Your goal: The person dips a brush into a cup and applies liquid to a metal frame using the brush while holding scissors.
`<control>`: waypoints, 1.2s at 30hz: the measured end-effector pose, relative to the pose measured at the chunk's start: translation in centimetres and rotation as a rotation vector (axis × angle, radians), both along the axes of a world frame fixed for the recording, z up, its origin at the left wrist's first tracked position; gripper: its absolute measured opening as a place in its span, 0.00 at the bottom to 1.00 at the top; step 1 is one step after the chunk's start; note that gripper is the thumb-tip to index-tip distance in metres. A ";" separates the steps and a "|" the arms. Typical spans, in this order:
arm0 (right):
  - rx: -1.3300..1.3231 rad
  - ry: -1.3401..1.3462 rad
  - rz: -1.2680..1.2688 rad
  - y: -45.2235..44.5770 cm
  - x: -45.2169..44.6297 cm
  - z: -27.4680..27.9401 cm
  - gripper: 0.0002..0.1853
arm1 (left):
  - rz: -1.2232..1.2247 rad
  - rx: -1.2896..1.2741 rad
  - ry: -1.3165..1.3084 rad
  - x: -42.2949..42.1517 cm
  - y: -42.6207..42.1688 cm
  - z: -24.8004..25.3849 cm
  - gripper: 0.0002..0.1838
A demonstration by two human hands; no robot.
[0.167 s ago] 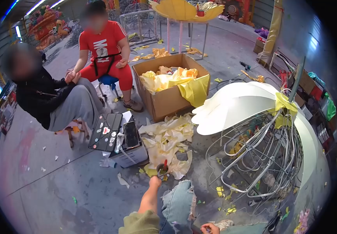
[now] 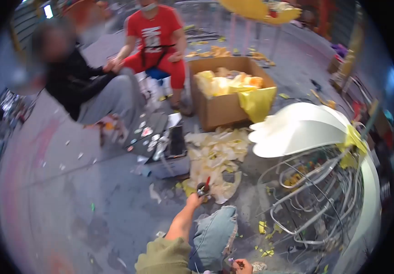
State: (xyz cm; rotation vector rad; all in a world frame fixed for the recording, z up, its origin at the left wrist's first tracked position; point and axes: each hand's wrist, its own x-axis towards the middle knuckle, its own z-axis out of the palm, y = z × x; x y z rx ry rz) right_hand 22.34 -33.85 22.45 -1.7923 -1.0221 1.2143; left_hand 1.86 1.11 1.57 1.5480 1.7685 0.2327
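Note:
My left hand (image 2: 194, 200) stretches forward, its fingers closed at the near edge of a small dark round container (image 2: 203, 187). A red stick-like handle (image 2: 208, 181) stands up out of the container. A greyish bit shows at my fingertips, too blurred to name. The container rests at the edge of crumpled cream and yellow fabric scraps (image 2: 215, 153) on the floor. Low in the view, beside my knee in torn jeans (image 2: 213, 233), my right hand (image 2: 242, 266) has its fingers curled together. What it holds, if anything, I cannot make out.
A wire frame (image 2: 315, 196) with white petal panels (image 2: 302, 130) stands at right. Ahead is a cardboard box (image 2: 224, 109) of yellow fabric. Left of the scraps, a bin (image 2: 169, 166) bears dark flat items. Two people, one in a red shirt (image 2: 155, 29), sit beyond.
My view has swung, so most of the scene sits further right and looks blurrier. My left hand keeps its place beside the dark container. The right hand stays low by my knee.

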 end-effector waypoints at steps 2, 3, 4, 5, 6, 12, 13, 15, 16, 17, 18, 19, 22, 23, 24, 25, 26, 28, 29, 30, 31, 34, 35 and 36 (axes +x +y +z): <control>-0.011 -0.114 0.007 0.8 -1.0 0.3 0.08 | 0.110 0.154 -0.106 -1.4 -0.9 4.3 0.20; -0.021 -0.095 0.060 1.3 -1.1 0.6 0.08 | 0.135 0.151 -0.129 -1.7 -0.8 5.0 0.20; 0.026 -0.101 0.070 2.1 -1.4 0.9 0.07 | 0.148 0.154 -0.158 -2.6 -0.4 5.6 0.21; 0.072 -0.107 0.068 2.7 -1.8 1.4 0.07 | 0.175 0.151 -0.141 -3.9 -0.6 7.6 0.21; 0.120 -0.114 0.056 3.2 -2.2 1.7 0.07 | 0.148 0.169 -0.203 -4.5 -1.3 11.0 0.21; 0.110 0.075 0.048 4.6 -2.8 1.2 0.05 | 0.057 0.304 -0.269 -7.2 -4.6 26.9 0.20; 0.111 0.093 0.042 4.7 -2.8 1.1 0.06 | 0.038 0.341 -0.283 -7.3 -4.7 28.6 0.19; 0.156 0.083 0.031 5.1 -2.7 1.2 0.07 | 0.017 0.378 -0.295 -7.0 -5.2 30.9 0.18; 0.202 0.067 0.012 5.3 -2.7 1.3 0.08 | 0.020 0.392 -0.350 -6.6 -5.3 31.7 0.17; 0.249 0.050 -0.007 5.6 -2.7 1.5 0.08 | 0.024 0.405 -0.407 -6.1 -5.4 32.3 0.17; 0.248 0.052 -0.007 5.9 -2.9 1.8 0.08 | 0.028 0.417 -0.463 -5.8 -5.5 32.5 0.16; 0.265 0.059 -0.028 6.3 -2.9 2.1 0.08 | 0.031 0.415 -0.463 -5.5 -5.7 32.4 0.16; 0.304 0.069 -0.072 6.8 -3.1 2.7 0.09 | 0.061 0.408 -0.612 -4.2 -5.8 31.3 0.16; 0.315 0.055 -0.066 6.8 -3.2 2.7 0.09 | 0.058 0.409 -0.612 -3.8 -5.7 30.8 0.16; 0.325 0.043 -0.060 7.0 -3.4 2.6 0.08 | 0.052 0.388 -0.643 -3.4 -5.7 30.1 0.16; 0.332 0.031 -0.052 7.1 -3.6 2.5 0.08 | 0.049 0.365 -0.673 -3.1 -5.7 29.5 0.16; 0.328 0.032 -0.052 7.2 -3.7 2.4 0.08 | 0.047 0.339 -0.702 -2.8 -5.7 28.8 0.16; 0.347 -0.036 -0.023 7.6 -4.2 2.5 0.09 | 0.023 0.318 -0.713 -2.2 -5.7 28.7 0.16; 0.353 -0.069 -0.007 7.8 -4.4 2.6 0.09 | -0.001 0.299 -0.727 -1.9 -5.9 28.5 0.15; 0.343 -0.062 -0.008 7.9 -4.8 2.7 0.09 | -0.024 0.281 -0.739 -1.7 -6.1 28.5 0.15; 0.341 -0.058 0.003 8.2 -5.1 2.9 0.10 | -0.022 0.272 -0.731 -1.6 -6.2 28.5 0.15; 0.348 -0.051 0.024 9.2 -5.7 3.3 0.10 | -0.049 0.209 -0.764 -0.9 -6.1 28.8 0.15; 0.366 -0.058 0.028 9.5 -5.8 3.3 0.11 | -0.049 0.209 -0.761 -0.7 -5.9 28.8 0.15; 0.385 -0.065 0.032 9.7 -5.9 3.3 0.11 | -0.057 0.224 -0.736 -0.6 -5.8 28.8 0.15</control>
